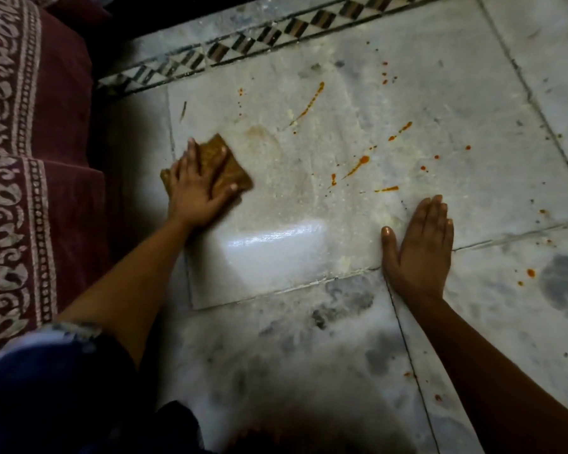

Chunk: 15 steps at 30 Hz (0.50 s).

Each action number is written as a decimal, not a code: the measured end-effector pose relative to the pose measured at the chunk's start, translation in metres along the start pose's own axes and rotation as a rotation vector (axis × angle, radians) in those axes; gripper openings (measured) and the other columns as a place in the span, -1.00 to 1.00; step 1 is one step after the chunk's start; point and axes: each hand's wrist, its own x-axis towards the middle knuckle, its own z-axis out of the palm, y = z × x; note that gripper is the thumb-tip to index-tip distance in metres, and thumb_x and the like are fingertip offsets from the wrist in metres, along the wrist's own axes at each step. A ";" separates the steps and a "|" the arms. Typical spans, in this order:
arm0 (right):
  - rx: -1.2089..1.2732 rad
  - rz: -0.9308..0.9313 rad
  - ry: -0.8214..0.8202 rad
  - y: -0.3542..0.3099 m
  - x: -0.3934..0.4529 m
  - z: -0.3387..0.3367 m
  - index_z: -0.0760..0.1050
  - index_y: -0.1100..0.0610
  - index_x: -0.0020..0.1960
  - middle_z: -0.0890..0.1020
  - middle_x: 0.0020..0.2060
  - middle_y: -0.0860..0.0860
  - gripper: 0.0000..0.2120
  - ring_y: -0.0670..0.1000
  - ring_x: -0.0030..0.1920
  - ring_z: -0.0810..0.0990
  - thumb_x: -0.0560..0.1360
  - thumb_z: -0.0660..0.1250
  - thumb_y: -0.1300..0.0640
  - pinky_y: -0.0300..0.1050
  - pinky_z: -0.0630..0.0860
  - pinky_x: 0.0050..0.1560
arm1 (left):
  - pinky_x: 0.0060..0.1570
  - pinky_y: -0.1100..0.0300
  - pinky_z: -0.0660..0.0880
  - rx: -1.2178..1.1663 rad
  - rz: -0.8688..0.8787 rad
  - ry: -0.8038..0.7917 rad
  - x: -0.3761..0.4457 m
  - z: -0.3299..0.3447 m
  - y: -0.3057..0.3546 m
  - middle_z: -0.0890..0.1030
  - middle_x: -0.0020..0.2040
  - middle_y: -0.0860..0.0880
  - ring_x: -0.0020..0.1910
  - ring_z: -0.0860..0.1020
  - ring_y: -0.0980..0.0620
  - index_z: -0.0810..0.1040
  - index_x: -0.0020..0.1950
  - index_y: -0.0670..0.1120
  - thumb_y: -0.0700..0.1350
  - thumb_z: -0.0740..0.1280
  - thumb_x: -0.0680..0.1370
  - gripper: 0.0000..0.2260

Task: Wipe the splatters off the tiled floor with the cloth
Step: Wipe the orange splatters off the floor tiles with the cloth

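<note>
My left hand point(199, 188) presses flat on a folded brown cloth point(233, 173) at the left side of a pale marble floor tile point(309, 204). Orange-red splatters point(358, 163) streak and dot the tile to the right of the cloth and further back, with one long streak point(310, 101) behind it. A faint brownish smear point(259, 132) lies just beyond the cloth. My right hand point(420, 247) rests flat on the floor at the tile's near right corner, fingers together, holding nothing.
A maroon patterned fabric point(30, 158) fills the left edge. A black-and-white diamond border strip point(276, 34) runs along the back of the floor. More orange drops point(530, 273) dot the tiles to the right. My knee in dark blue cloth point(46, 388) is at the bottom left.
</note>
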 end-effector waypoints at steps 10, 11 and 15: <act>-0.066 0.052 -0.042 -0.003 0.012 0.003 -0.03 0.36 0.50 0.04 0.49 0.31 -0.26 0.24 0.50 0.00 0.54 -0.04 -0.16 0.09 -0.07 0.49 | 0.44 -0.14 -0.12 0.002 0.152 -0.014 0.005 0.001 0.026 -0.06 0.54 -0.24 0.51 -0.05 -0.24 0.16 0.49 0.19 0.36 0.02 0.45 -0.37; -0.067 0.057 -0.048 -0.004 0.012 0.002 -0.03 0.35 0.50 0.04 0.49 0.31 -0.26 0.24 0.50 0.00 0.54 -0.04 -0.16 0.09 -0.07 0.49 | 0.44 -0.13 -0.11 0.001 0.148 -0.007 -0.012 0.003 0.016 -0.03 0.54 -0.25 0.51 -0.02 -0.23 0.18 0.48 0.18 0.36 0.06 0.45 -0.37; -0.059 0.071 -0.060 -0.004 0.012 0.000 -0.04 0.33 0.51 0.03 0.49 0.30 -0.26 0.22 0.51 -0.02 0.53 -0.02 -0.16 0.06 -0.11 0.49 | 0.42 -0.13 -0.07 -0.033 -0.284 0.054 -0.012 0.000 -0.011 0.05 0.52 -0.27 0.50 0.06 -0.24 0.23 0.48 0.13 0.39 0.02 0.39 -0.29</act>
